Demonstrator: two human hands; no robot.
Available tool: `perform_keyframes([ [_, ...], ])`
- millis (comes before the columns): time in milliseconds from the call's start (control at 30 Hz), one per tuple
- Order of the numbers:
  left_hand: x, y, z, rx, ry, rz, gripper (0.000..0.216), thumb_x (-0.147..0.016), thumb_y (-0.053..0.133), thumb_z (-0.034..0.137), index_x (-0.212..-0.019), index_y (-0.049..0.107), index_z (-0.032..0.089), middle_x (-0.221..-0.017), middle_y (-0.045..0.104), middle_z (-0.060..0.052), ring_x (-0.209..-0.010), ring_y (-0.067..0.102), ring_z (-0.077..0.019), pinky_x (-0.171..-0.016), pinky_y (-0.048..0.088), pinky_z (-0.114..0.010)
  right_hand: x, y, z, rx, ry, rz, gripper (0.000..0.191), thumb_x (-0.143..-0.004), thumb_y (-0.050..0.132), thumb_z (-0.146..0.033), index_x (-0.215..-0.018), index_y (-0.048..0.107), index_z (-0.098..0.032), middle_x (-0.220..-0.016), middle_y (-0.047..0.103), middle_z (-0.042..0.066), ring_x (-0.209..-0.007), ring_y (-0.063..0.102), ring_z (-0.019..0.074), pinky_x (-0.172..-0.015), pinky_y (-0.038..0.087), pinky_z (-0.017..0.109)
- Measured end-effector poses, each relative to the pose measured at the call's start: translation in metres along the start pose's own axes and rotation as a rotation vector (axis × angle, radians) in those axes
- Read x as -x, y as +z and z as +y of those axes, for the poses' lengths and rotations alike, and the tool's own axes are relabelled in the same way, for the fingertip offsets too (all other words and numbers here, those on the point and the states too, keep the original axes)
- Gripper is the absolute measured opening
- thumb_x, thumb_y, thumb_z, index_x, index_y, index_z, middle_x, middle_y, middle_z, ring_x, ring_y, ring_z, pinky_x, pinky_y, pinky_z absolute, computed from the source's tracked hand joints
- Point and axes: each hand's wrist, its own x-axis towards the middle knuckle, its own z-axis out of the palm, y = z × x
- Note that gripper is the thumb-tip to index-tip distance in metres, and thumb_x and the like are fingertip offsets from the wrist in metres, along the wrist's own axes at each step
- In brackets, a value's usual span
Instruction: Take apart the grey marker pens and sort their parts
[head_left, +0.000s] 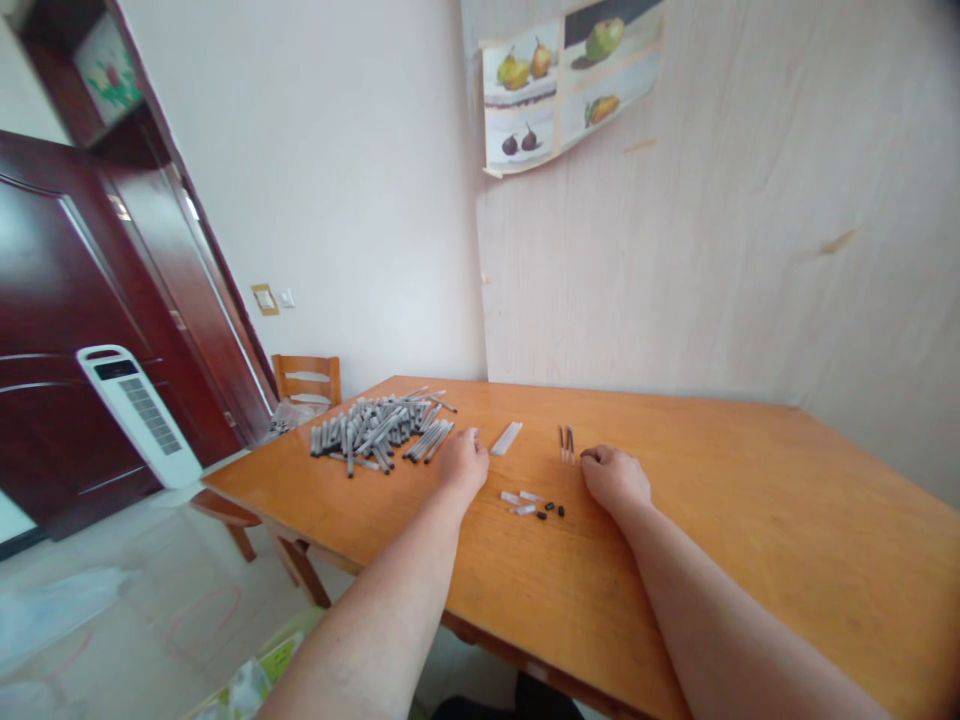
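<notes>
My left hand [463, 462] rests knuckles-up on the wooden table [750, 520], fingers curled, right beside a heap of grey pens [379, 430]. Whether it holds one is hidden. My right hand [613, 476] lies in a loose fist, and nothing shows in it. A few dark refills [566, 442] lie just beyond it. Between the hands lie clear caps [521, 500] and small black tips [551, 510]. Some clear barrels [507, 437] lie past the left hand.
A wooden chair [307, 378] stands at the table's far left end, with a white standing heater [139, 415] and a dark red door [67, 330] behind it. Plastic bags lie on the floor at lower left. A fruit poster [566, 85] hangs on the wall.
</notes>
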Motion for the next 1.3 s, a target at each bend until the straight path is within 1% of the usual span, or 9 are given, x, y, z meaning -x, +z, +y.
perform_keyframes([
  [167,0.010,-0.026,-0.019,-0.289,-0.136,0.087,0.032,-0.082,0.049,0.022,-0.112,0.062,0.019,-0.114,0.062,-0.015,-0.111,0.054,-0.0298,-0.092,0.039,-0.042,-0.001,0.001,0.001,0.005,-0.004,0.001,0.035,-0.082,0.043,-0.036,-0.097,0.074,-0.030,-0.104,0.070,0.007,-0.098,0.061,0.0268,-0.076,0.046,0.034],
  [300,0.014,-0.039,-0.036,-0.423,-0.203,0.093,0.028,-0.083,0.048,0.025,-0.105,0.063,0.019,-0.112,0.062,-0.016,-0.110,0.052,-0.0318,-0.091,0.039,-0.044,-0.002,0.002,0.001,0.009,0.007,-0.007,0.036,-0.082,0.044,-0.036,-0.099,0.074,-0.030,-0.104,0.070,0.008,-0.098,0.061,0.0270,-0.074,0.046,0.033],
  [633,0.012,-0.039,-0.044,-0.479,-0.196,0.054,0.027,-0.082,0.047,0.029,-0.097,0.066,0.017,-0.104,0.066,-0.016,-0.103,0.057,-0.0326,-0.085,0.044,-0.044,-0.003,0.004,0.003,-0.026,-0.016,0.015,0.036,-0.081,0.044,-0.035,-0.097,0.075,-0.028,-0.101,0.071,0.009,-0.096,0.062,0.0278,-0.071,0.045,0.033],
  [867,0.012,-0.042,-0.044,-0.433,-0.259,0.028,0.027,-0.083,0.049,0.029,-0.095,0.068,0.014,-0.099,0.067,-0.019,-0.097,0.062,-0.0318,-0.079,0.046,-0.040,-0.004,0.005,0.005,-0.049,-0.011,0.030,0.036,-0.081,0.044,-0.033,-0.096,0.075,-0.027,-0.101,0.070,0.011,-0.096,0.062,0.0295,-0.072,0.045,0.035],
  [933,0.015,-0.044,-0.039,-0.414,-0.210,0.082,0.026,-0.085,0.047,0.029,-0.094,0.066,0.014,-0.099,0.066,-0.018,-0.097,0.062,-0.0307,-0.080,0.046,-0.039,-0.004,0.005,0.006,-0.070,-0.014,0.064,0.036,-0.081,0.044,-0.032,-0.099,0.074,-0.026,-0.101,0.070,0.012,-0.096,0.061,0.0295,-0.074,0.044,0.035],
  [1067,0.026,-0.045,-0.017,-0.275,0.005,0.152,0.019,-0.089,0.045,0.026,-0.095,0.060,0.016,-0.095,0.065,-0.013,-0.093,0.061,-0.0239,-0.081,0.044,-0.034,-0.006,0.003,0.003,-0.194,-0.017,0.175,0.036,-0.082,0.045,-0.035,-0.098,0.073,-0.020,-0.100,0.069,0.015,-0.094,0.061,0.0287,-0.073,0.044,0.034],
  [1167,0.037,-0.040,0.006,-0.126,0.140,0.128,0.015,-0.091,0.043,0.026,-0.094,0.056,0.018,-0.089,0.064,-0.010,-0.085,0.061,-0.0215,-0.074,0.043,-0.031,-0.003,-0.003,-0.005,-0.480,-0.033,0.216,0.037,-0.084,0.045,-0.042,-0.091,0.071,-0.016,-0.091,0.069,0.014,-0.083,0.062,0.0235,-0.066,0.044,0.031],
  [1233,0.045,-0.035,0.022,-0.050,0.229,0.101,0.013,-0.091,0.043,0.024,-0.095,0.054,0.019,-0.087,0.064,-0.009,-0.083,0.060,-0.0208,-0.071,0.042,-0.030,0.002,-0.008,-0.013,-0.806,-0.018,0.149,0.041,-0.085,0.045,-0.049,-0.089,0.068,-0.015,-0.080,0.068,0.010,-0.067,0.059,0.0174,-0.056,0.041,0.026],
  [1300,0.054,-0.030,0.036,0.009,0.298,0.092,0.011,-0.091,0.044,0.023,-0.095,0.054,0.020,-0.088,0.064,-0.008,-0.083,0.060,-0.0204,-0.072,0.043,-0.030,0.007,-0.012,-0.019,-1.088,-0.019,-0.012,0.046,-0.083,0.047,-0.057,-0.091,0.065,-0.015,-0.069,0.064,0.006,-0.052,0.050,0.0123,-0.045,0.034,0.023],
])
